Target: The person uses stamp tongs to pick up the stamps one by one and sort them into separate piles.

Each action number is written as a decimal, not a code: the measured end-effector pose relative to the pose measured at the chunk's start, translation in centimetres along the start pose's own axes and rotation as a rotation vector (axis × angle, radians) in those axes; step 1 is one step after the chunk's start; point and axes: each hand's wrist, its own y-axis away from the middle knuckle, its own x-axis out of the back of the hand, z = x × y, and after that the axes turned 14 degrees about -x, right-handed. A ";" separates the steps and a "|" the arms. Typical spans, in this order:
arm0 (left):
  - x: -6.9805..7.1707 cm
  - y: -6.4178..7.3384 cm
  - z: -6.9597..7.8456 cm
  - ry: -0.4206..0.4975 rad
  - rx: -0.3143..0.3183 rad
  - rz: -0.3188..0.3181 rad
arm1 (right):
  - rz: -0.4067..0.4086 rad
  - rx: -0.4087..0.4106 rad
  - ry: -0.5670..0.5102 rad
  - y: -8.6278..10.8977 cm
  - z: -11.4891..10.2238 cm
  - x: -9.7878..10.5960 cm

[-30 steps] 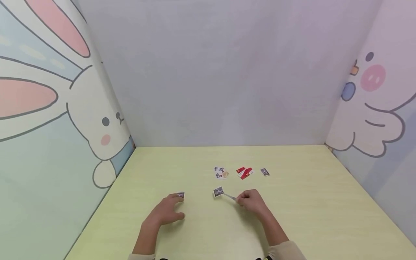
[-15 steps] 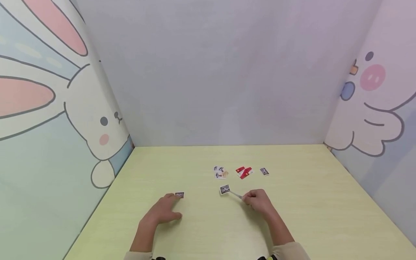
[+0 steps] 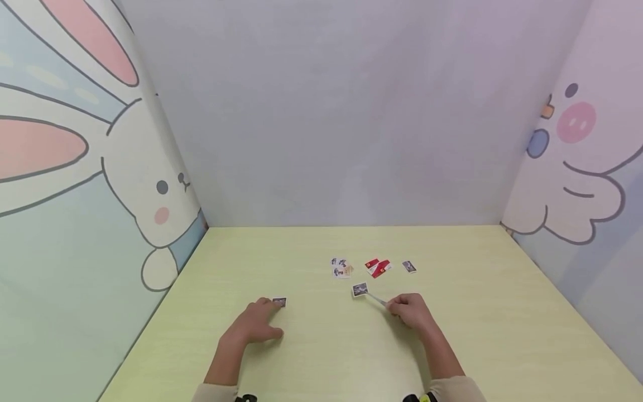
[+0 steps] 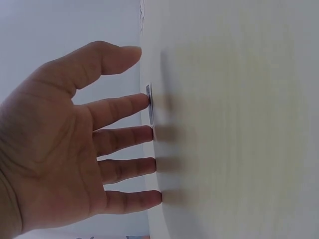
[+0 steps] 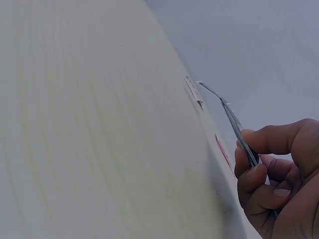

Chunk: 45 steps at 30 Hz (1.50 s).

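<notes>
My right hand pinches a pair of metal tweezers between thumb and fingers. The bent tip holds a small dark picture card with a white border, raised above the table. In the right wrist view the tweezers slant up and left, and the card shows almost edge-on. My left hand rests with fairly straight fingers, fingertips down on the table. One fingertip lies on another dark card, which it partly covers. The left wrist view shows that card edge-on at the index fingertip.
Beyond the hands lie a group of white printed cards, some overlapping red-and-white cards and a dark card at the right. The pale yellow table ends at a grey back wall and cartoon-printed side walls.
My right hand has moved to the right, carrying the card in the tweezers from near the middle towards the red cards. The left hand has stayed at its card.
</notes>
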 end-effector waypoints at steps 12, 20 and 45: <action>-0.3 -0.1 0.0 -0.023 -0.024 0.012 | 0.003 -0.023 -0.043 -0.4 0.8 1.3; -0.4 -0.3 -0.1 -0.045 -0.030 0.011 | 0.020 -0.024 -0.045 -1.1 1.1 2.3; -0.1 -0.4 0.4 -0.049 -0.013 -0.009 | 0.086 0.004 -0.012 -2.0 2.4 5.5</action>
